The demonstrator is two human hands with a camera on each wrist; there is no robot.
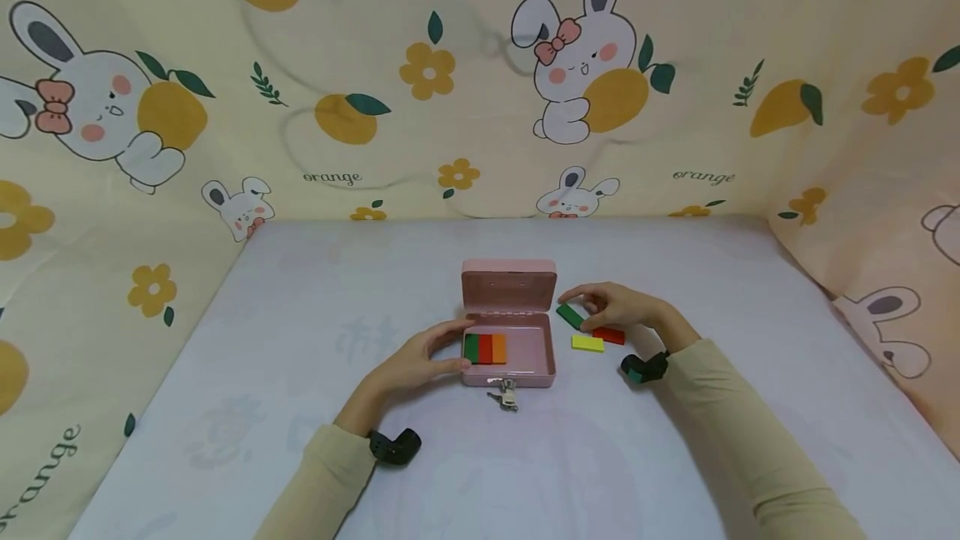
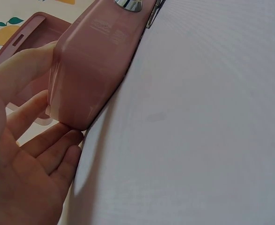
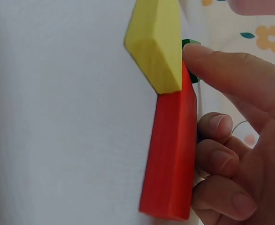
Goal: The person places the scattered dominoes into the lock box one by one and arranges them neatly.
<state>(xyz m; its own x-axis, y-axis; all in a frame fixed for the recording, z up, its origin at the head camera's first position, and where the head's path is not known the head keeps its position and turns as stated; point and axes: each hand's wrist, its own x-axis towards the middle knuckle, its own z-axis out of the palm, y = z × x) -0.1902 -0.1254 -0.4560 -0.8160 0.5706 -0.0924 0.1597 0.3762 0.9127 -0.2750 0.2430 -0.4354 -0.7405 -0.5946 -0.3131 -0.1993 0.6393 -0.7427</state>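
Observation:
A small pink metal box [image 1: 545,357] stands with its lid [image 1: 510,288] raised. Inside, at its left, lie a green block [image 1: 471,349], a red block [image 1: 486,349] and an orange block [image 1: 500,349], side by side. My left hand [image 1: 411,365] holds the box by its left side, thumb near the front corner and fingers toward the back. To the right of the box, my right hand [image 1: 618,307] pinches another green block [image 1: 570,317] between thumb and index finger. Below that hand lie a red block [image 3: 170,154] and a yellow block [image 3: 153,47]; its other fingers curl beside the red one.
Keys and a latch [image 1: 507,396] hang at the front of the box. A white cloth [image 1: 337,273] covers the table. Behind it and at both sides rises a patterned curtain [image 1: 465,107] with rabbits and oranges. Each wrist wears a black camera [image 1: 395,447].

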